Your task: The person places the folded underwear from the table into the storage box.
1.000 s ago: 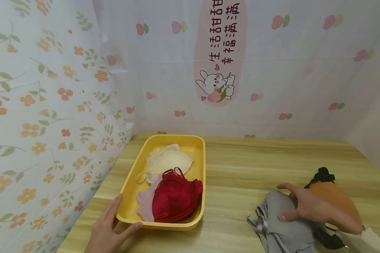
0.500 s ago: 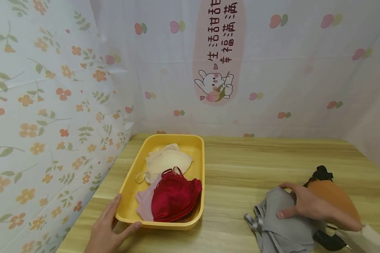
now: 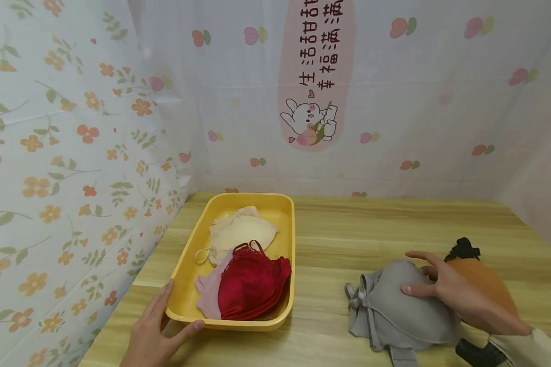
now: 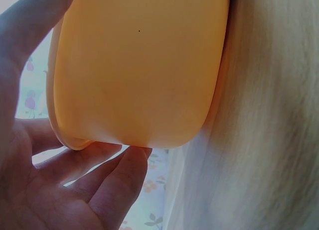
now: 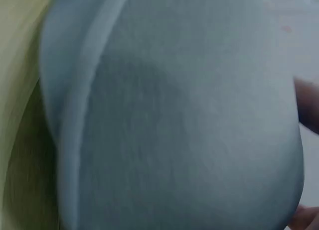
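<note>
At the front left corner of a yellow tray (image 3: 285, 206), my left hand (image 3: 152, 329) holds on, thumb by the front rim and fingers along the side. The left wrist view has those fingers against the tray's outer wall (image 4: 139, 70). Inside lie a cream bra (image 3: 243, 233), a red bra (image 3: 253, 285) with lace edging and a pale pink garment (image 3: 208, 293) partly under the red one. My right hand (image 3: 454, 288) grips a grey bra (image 3: 408, 306) by its upper edge, straps toward the left. Its smooth cup (image 5: 189, 115) fills the right wrist view.
Behind my right hand lies an orange garment (image 3: 484, 279) with black trim (image 3: 462, 250), partly covered by the forearm. A floral sheet (image 3: 69, 178) hangs on the left and a printed curtain (image 3: 239, 102) at the back. The wooden table (image 3: 340, 244) spans between.
My right hand has taken hold of the grey bra, which has shifted left and turned, its straps swinging left. The left hand stays on the tray; the head view has shifted slightly.
</note>
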`<state>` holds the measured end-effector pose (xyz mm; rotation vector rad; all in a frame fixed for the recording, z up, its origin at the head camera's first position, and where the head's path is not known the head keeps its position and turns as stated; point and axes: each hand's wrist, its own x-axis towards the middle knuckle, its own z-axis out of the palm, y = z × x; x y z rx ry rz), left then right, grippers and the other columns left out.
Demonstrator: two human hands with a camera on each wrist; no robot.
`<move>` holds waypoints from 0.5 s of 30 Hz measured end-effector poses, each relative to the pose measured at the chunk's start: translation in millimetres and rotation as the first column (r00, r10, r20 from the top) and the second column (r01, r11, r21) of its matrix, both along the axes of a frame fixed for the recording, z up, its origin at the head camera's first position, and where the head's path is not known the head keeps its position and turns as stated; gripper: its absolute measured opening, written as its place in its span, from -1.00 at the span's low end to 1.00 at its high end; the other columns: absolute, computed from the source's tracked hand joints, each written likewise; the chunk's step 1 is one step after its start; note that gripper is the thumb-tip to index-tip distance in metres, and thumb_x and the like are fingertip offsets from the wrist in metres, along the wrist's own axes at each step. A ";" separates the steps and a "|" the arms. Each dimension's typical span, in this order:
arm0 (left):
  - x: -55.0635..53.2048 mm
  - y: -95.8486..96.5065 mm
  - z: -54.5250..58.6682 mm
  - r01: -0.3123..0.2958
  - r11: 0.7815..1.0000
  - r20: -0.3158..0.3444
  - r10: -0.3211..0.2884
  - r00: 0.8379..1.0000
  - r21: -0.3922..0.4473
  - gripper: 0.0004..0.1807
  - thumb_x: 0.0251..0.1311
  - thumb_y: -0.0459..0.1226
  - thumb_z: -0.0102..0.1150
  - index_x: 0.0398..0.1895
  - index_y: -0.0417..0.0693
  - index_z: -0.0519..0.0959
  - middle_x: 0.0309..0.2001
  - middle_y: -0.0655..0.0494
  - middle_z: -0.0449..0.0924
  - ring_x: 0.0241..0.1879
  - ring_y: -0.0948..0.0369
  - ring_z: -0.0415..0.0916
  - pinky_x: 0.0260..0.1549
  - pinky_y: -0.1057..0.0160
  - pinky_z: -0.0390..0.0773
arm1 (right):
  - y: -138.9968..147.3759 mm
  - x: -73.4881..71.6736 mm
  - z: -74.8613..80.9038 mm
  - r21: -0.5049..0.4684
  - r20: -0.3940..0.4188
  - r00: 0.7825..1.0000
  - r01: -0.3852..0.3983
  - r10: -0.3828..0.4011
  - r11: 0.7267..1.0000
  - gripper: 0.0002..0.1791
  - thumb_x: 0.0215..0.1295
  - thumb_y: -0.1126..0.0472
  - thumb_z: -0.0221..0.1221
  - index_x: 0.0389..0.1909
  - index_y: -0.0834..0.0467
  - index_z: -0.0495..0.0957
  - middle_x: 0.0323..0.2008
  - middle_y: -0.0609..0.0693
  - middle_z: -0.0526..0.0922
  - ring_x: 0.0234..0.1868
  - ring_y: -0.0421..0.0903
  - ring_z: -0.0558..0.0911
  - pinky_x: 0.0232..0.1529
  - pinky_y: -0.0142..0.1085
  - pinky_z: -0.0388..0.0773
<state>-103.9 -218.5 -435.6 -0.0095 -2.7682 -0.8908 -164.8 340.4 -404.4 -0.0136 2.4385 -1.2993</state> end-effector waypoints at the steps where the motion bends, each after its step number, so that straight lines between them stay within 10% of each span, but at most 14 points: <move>1: 0.2 -0.2 -0.3 -0.001 1.000 -0.008 0.001 1.000 -0.001 0.20 -0.06 0.12 0.53 0.57 -0.18 0.12 0.43 -0.37 0.29 0.29 -0.38 0.40 0.08 -0.17 0.62 | 1.2 -1.0 -0.6 -0.029 0.026 1.000 0.018 -0.017 0.999 0.01 0.42 0.01 0.22 0.58 0.28 -0.23 0.41 0.60 0.08 0.26 0.38 0.46 0.00 0.01 0.64; 9: 0.3 -0.2 0.6 -0.001 1.000 -0.007 0.001 1.000 0.001 0.20 -0.04 0.13 0.53 0.57 -0.16 0.11 0.45 -0.35 0.27 0.30 -0.36 0.40 0.09 -0.15 0.62 | 10.3 -7.2 -15.8 -0.309 0.247 0.968 0.042 0.037 0.950 0.03 0.55 0.08 0.02 0.51 0.43 -0.58 0.51 0.56 -0.32 0.47 0.38 0.17 0.29 0.02 0.49; 15: 0.4 0.9 0.1 0.013 1.000 -0.023 -0.012 1.000 0.029 0.17 -0.03 0.09 0.53 0.57 -0.17 0.12 0.45 -0.34 0.27 0.31 -0.33 0.41 0.07 -0.10 0.64 | 7.9 -5.9 -18.9 -0.325 0.263 0.963 0.036 0.054 0.945 0.02 0.56 0.08 -0.01 0.51 0.43 -0.59 0.52 0.54 -0.35 0.48 0.33 0.15 0.33 0.07 0.43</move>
